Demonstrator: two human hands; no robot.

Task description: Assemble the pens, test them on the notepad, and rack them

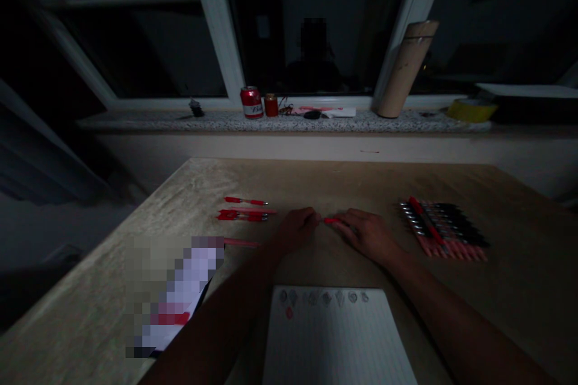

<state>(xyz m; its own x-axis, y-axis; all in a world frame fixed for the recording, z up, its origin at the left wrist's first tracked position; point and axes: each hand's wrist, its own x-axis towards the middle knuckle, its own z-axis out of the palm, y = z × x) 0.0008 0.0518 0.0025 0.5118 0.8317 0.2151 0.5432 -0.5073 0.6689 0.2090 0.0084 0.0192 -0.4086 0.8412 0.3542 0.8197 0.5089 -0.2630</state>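
A red pen [331, 220] lies level between my two hands above the table. My right hand [368, 233] is closed on its right part, fingers bent around it. Curled inward, my left hand [297, 228] pinches at the pen's left end; the fingertips partly hide that end. Left of my hands lie several red pens [244, 215] side by side, with a single red pen [246, 201] behind them. Nearer me is a lined paper pad [334, 343], with a row of dark scribbles along its top and one red scribble below.
Black-and-pink pens [451, 228] lie in a row at right, a red pen across them. A phone-like blurred object [180, 295] is at left. On the windowsill stand a red can [251, 102], a small red jar [271, 105], a tall tan flask [406, 69] and yellow tape [471, 110].
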